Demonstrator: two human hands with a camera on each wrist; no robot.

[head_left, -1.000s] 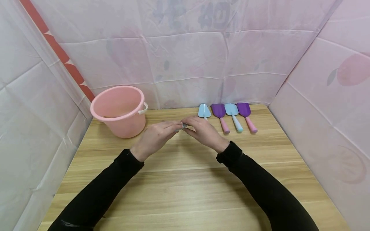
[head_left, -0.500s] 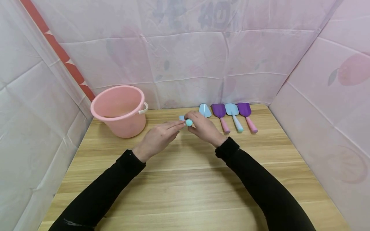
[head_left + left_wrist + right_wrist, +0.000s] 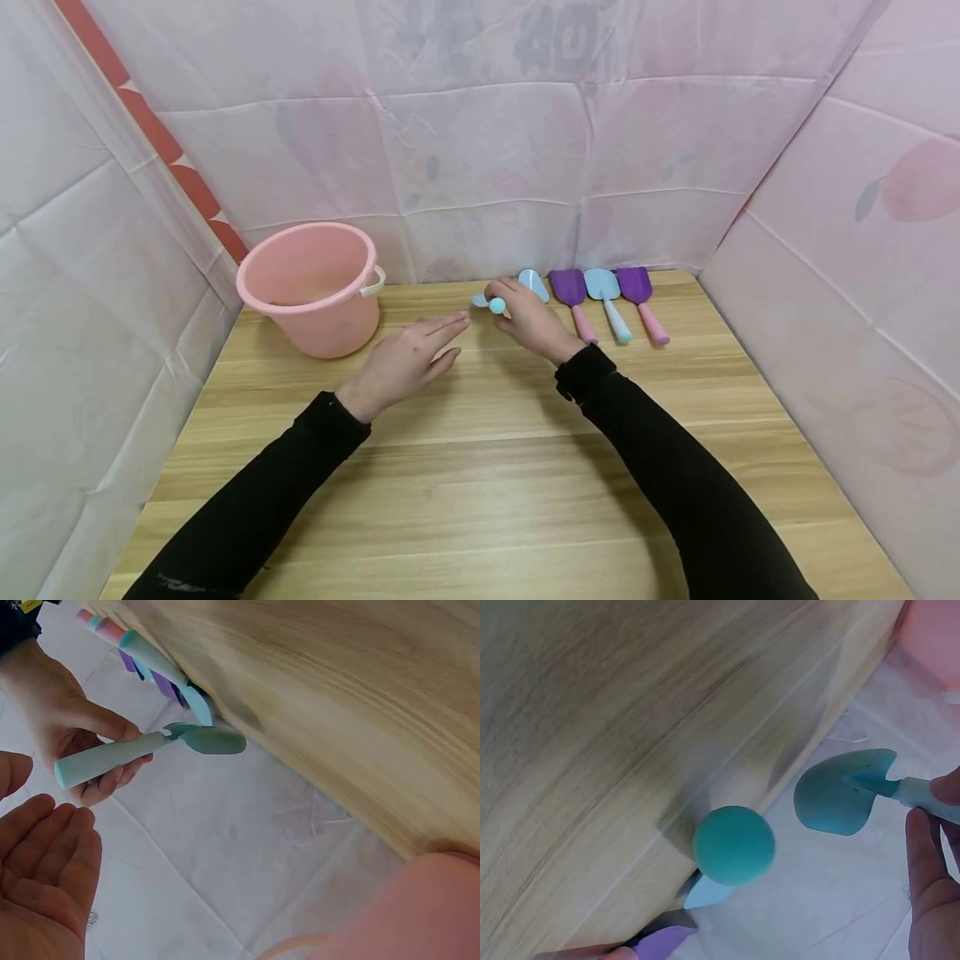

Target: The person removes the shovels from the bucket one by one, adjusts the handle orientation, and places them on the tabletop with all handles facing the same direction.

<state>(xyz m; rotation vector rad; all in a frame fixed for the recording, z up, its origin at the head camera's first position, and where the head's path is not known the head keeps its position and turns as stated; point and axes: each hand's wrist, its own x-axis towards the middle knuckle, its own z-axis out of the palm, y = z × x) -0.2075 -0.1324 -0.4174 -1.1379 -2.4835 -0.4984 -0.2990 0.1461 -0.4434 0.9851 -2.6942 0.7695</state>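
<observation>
Gripping a teal toy shovel (image 3: 491, 303) by its handle above the table (image 3: 480, 467), the right hand (image 3: 528, 321) holds it beside the flat-open, empty left hand (image 3: 405, 362); carrying it to the pink bucket (image 3: 311, 287) at 10 o'clock seems next.

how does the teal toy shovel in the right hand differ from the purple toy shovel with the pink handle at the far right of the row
The teal toy shovel is gripped by the right hand off the wooden table; the purple toy shovel with the pink handle lies flat on it, untouched. The teal one is one colour throughout; the purple one is two-toned. Both have a scoop blade and a straight handle.
</observation>
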